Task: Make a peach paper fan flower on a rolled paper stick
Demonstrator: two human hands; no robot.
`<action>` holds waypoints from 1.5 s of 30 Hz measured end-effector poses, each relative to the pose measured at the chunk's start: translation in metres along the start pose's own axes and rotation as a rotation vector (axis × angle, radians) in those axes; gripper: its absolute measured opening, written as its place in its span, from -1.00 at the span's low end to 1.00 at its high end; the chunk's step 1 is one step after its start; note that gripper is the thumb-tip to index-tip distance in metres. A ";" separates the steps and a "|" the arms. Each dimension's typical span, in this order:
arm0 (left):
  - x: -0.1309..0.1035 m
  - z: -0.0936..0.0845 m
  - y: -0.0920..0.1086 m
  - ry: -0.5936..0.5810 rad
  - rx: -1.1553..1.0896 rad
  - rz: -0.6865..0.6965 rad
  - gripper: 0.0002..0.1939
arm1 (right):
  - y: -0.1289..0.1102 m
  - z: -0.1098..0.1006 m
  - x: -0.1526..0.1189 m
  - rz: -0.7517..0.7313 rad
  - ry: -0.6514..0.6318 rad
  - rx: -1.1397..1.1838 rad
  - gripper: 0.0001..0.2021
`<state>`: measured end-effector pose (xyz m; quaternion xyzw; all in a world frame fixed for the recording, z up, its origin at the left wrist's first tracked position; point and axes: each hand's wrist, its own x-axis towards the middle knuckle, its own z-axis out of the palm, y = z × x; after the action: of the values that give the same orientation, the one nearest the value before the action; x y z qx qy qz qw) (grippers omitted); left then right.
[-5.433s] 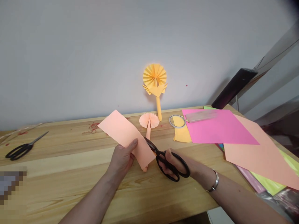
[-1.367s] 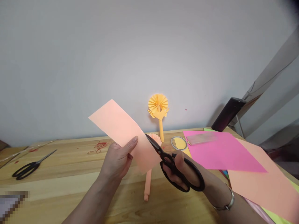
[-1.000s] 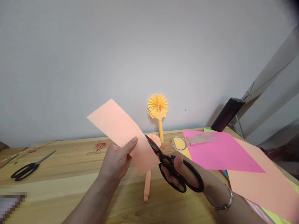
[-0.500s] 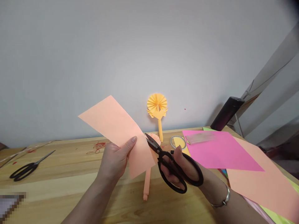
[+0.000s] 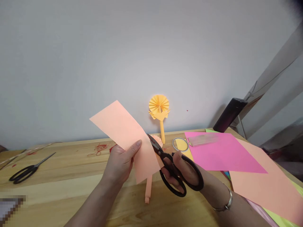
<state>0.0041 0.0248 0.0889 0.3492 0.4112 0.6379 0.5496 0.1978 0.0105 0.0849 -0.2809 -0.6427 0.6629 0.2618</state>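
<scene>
left hand: peach paper | right hand: black scissors at its edge

At six o'clock, we glimpse only part of the peach paper fan, because the held sheet hides it and most fingers of the left hand. We cannot identify the pixelated object cropped at eight o'clock; at four, the large peach sheet leaves our view.

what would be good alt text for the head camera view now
A left hand grips a peach paper sheet while the right hand holds black scissors at its edge, above a wooden table. Behind stands a yellow pleated paper flower by a grey wall; bright pink paper lies to the right.
</scene>
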 end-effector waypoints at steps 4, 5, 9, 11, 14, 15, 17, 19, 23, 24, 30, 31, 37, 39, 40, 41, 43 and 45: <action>-0.001 0.000 0.000 0.007 -0.004 -0.010 -0.67 | -0.001 0.002 -0.001 0.027 0.018 0.003 -0.31; -0.001 0.000 0.000 0.006 -0.005 -0.010 -0.67 | 0.000 0.002 -0.001 0.033 0.028 0.023 -0.32; -0.001 0.000 0.000 0.005 -0.003 -0.007 -0.69 | 0.008 0.003 0.000 0.039 0.038 0.090 -0.36; 0.000 0.000 0.000 0.004 -0.005 -0.003 -0.70 | 0.011 0.004 0.000 0.045 0.048 0.092 -0.37; 0.000 0.000 0.000 0.003 -0.014 -0.002 -0.71 | 0.013 0.004 0.000 0.042 0.077 0.100 -0.37; 0.000 0.000 0.000 0.004 -0.014 -0.006 -0.71 | 0.014 0.004 0.000 0.039 0.080 0.102 -0.38; 0.000 0.000 0.000 0.007 -0.010 -0.014 -0.71 | 0.014 0.004 0.001 0.039 0.078 0.101 -0.38; 0.000 0.001 0.000 0.005 -0.005 -0.015 -0.71 | 0.015 0.003 0.001 0.061 0.073 0.089 -0.37; 0.000 0.001 -0.001 -0.001 0.002 -0.010 -0.72 | 0.018 0.001 0.002 0.099 0.071 0.084 -0.33; 0.000 0.001 -0.001 -0.001 0.002 -0.009 -0.72 | 0.019 0.001 0.002 0.099 0.081 0.089 -0.33; 0.000 0.000 0.000 0.019 0.019 -0.009 -0.75 | 0.024 -0.001 0.001 0.127 0.120 0.080 -0.31; 0.000 0.001 0.000 0.021 0.023 -0.011 -0.74 | 0.024 -0.001 0.001 0.128 0.120 0.073 -0.30; 0.001 0.000 -0.001 0.012 0.018 0.006 -0.74 | 0.019 0.000 0.003 0.067 0.103 0.064 -0.33; 0.002 0.000 -0.002 0.009 0.016 0.010 -0.74 | 0.016 0.000 0.002 0.054 0.098 0.055 -0.35; 0.002 -0.001 -0.002 0.007 0.017 0.011 -0.74 | 0.014 0.000 0.002 0.052 0.095 0.047 -0.36; 0.002 -0.001 -0.002 0.005 0.019 0.011 -0.74 | 0.013 0.000 0.001 0.055 0.097 0.036 -0.36; 0.002 -0.001 -0.002 0.006 0.025 0.011 -0.76 | 0.014 0.000 0.000 0.076 0.109 0.011 -0.35; 0.001 -0.001 -0.002 0.008 0.030 0.010 -0.76 | 0.016 -0.001 0.000 0.094 0.113 -0.007 -0.33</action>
<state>0.0039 0.0260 0.0871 0.3570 0.4212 0.6357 0.5395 0.1987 0.0103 0.0687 -0.3486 -0.6152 0.6554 0.2653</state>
